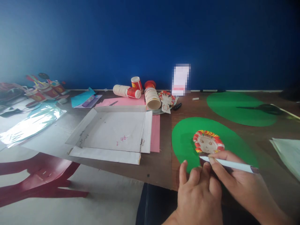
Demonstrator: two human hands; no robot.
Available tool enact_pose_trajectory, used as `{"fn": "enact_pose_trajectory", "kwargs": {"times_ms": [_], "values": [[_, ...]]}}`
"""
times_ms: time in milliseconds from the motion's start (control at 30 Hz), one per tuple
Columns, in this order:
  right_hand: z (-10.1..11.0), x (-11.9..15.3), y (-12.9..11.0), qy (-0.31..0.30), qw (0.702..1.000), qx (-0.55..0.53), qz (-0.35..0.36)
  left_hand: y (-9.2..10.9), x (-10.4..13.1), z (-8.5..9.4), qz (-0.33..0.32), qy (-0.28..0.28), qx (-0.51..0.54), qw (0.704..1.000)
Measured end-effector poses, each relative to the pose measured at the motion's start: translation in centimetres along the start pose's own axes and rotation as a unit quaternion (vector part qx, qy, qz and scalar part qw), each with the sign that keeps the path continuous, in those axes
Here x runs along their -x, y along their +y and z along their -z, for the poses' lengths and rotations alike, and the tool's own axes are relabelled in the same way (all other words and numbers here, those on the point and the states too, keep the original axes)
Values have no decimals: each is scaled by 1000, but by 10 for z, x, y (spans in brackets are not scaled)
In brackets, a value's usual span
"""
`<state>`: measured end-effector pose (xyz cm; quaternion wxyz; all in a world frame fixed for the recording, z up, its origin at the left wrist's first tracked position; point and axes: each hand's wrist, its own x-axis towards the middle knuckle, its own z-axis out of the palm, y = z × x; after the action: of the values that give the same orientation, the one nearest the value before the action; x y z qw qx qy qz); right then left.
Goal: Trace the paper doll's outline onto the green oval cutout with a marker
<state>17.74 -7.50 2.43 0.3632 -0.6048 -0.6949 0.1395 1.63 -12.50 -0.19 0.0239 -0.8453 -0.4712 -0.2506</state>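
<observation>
A cut paper cup piece [207, 143] lies on a green paper oval [184, 132]. A simple face is drawn on its pale round base, with curled red and yellow strips around the rim. My right hand [241, 178] grips a white marker [231, 164], its tip pointing left just below the cup piece. At the near edge of the green paper rests my left hand [198, 190], palm down with its fingers apart. The left fingertips are close to the marker tip. Whether the tip touches anything, I cannot tell.
A shallow white cardboard tray [112, 128] lies left, over pink paper [156, 134]. Stacked paper cups [153, 98] stand behind. Scissors [260, 108] lie on another green oval [225, 103]. A red plastic chair [42, 175] stands below the table's left edge.
</observation>
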Motion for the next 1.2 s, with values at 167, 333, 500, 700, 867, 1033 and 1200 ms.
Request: {"fn": "enact_pose_trajectory", "kwargs": {"times_ms": [167, 333, 500, 700, 867, 1033, 1200], "values": [[2, 0, -2, -15, 1000, -6, -16, 1, 0, -1, 4, 0, 3, 1000], [3, -2, -8, 1, 1000, -11, -6, 2, -2, 2, 15, 7, 13, 1000], [4, -3, -9, -15, 999, -22, -20, 5, -4, 3, 32, 12, 6, 999], [4, -2, -8, -15, 999, -28, -16, 18, -7, -2, 77, 67, -16, 995], [6, -3, -9, -19, 1000, -16, -12, 30, -6, -8, 109, 89, -35, 989], [7, -2, -9, -21, 1000, -15, -1, 34, -6, -11, 111, 85, -44, 989], [5, -1, -7, -30, 999, -20, -2, 36, -7, -15, 122, 100, -70, 985]]}}
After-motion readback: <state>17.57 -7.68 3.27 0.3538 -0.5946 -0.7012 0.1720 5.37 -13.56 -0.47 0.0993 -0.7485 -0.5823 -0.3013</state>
